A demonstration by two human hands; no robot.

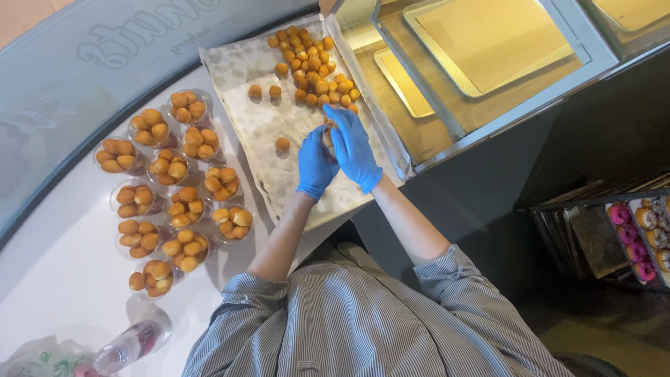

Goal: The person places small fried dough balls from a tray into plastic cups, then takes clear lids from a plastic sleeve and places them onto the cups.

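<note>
Both my hands wear blue gloves and meet over a tray lined with greasy paper (265,132). My left hand (315,164) and my right hand (353,148) are cupped together around something small and pale between them, mostly hidden, with a golden dough ball showing at the fingertips. A heap of golden dough balls (314,63) lies at the far end of the tray. One loose ball (282,144) sits just left of my left hand, and two more (265,91) lie further up the paper.
Several clear cups filled with dough balls (171,188) stand on the white counter (56,265) to the left. A clear bottle (129,345) lies near the front. Empty metal trays (488,42) sit on a rack at right. Frosted doughnuts (638,234) fill a lower rack.
</note>
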